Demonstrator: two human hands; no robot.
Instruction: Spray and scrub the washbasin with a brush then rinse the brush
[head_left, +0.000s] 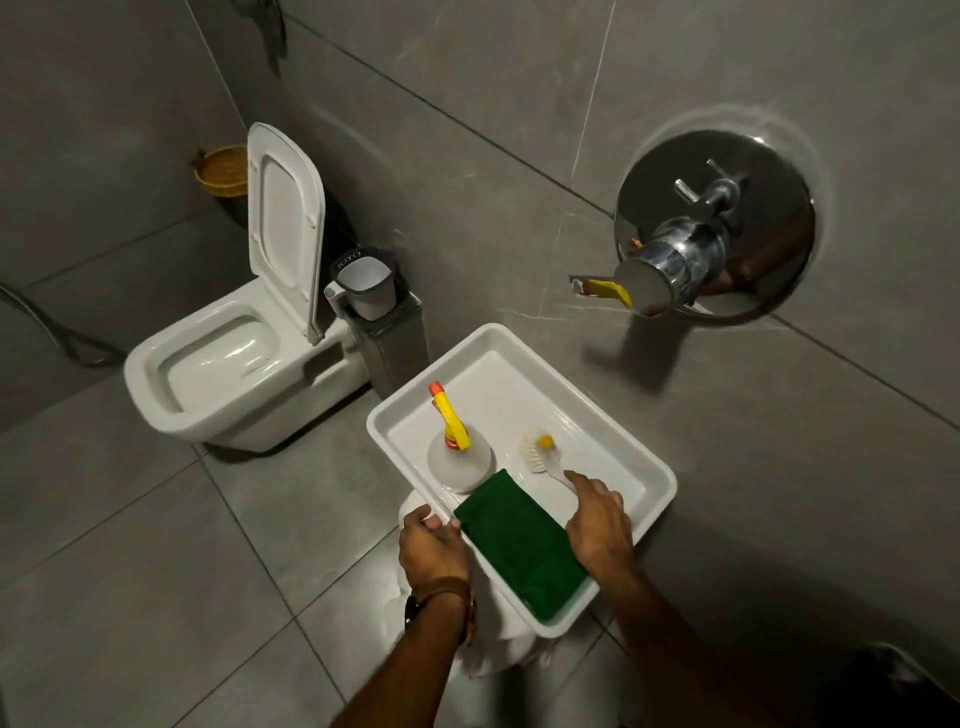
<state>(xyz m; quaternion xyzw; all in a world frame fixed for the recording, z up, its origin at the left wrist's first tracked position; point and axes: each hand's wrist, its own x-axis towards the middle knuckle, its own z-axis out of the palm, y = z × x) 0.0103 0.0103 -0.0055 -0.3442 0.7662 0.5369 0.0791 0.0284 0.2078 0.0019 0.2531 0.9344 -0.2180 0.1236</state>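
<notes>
Nearest the camera, the person's left hand grips the near-left rim of the white rectangular washbasin, fingers curled shut over the edge. The right hand reaches into the basin with its fingers loosely spread, the forefinger touching the handle of the white brush. A green cloth lies in the basin between the hands. Behind it stands a spray bottle with a yellow trigger. Farther off, a chrome tap juts from the wall, and a toilet stands with its lid raised.

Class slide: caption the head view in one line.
Right hand reaching for the brush in the washbasin, beside spray bottle and green cloth.
</notes>
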